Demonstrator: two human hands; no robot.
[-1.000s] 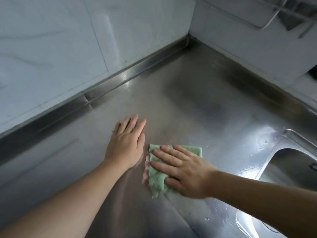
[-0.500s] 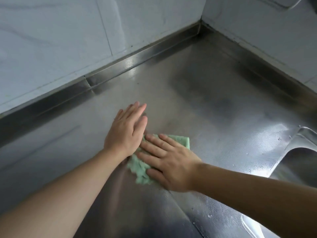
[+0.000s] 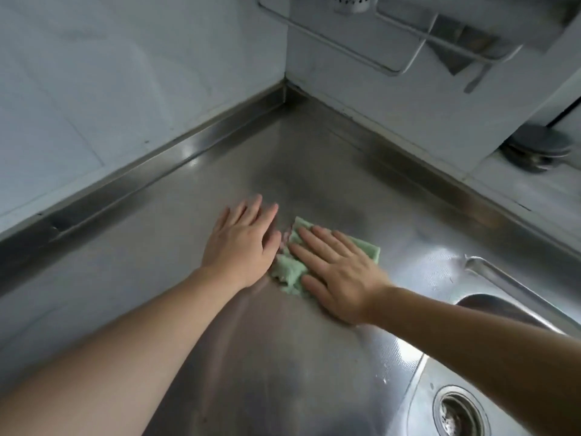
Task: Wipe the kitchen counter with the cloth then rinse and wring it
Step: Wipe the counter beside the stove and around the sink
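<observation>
Cloth (image 3: 290, 269): pale green, soft-napped, crumpled into uneven folds with a ragged lower edge and a pinkish trim showing at its left side; it lies flat on the desk (image 3: 283, 357) at centre frame, long axis running from lower left to upper right, its squarer corner pointing toward the right of the frame. Right hand (image 3: 338, 272): palm down on the cloth, fingers straight and spread, pointing to the upper left, pressing it to the metal. Left hand (image 3: 243, 243): flat on the bare desk just left of the cloth, fingers straight and together, pointing up-frame, its thumb side touching the cloth's edge. Desk: brushed stainless steel with a raised back lip. Sink (image 3: 509, 313): lower right, drain (image 3: 457, 412) visible. Wire rack (image 3: 393, 36): mounted on the wall, upper right.
</observation>
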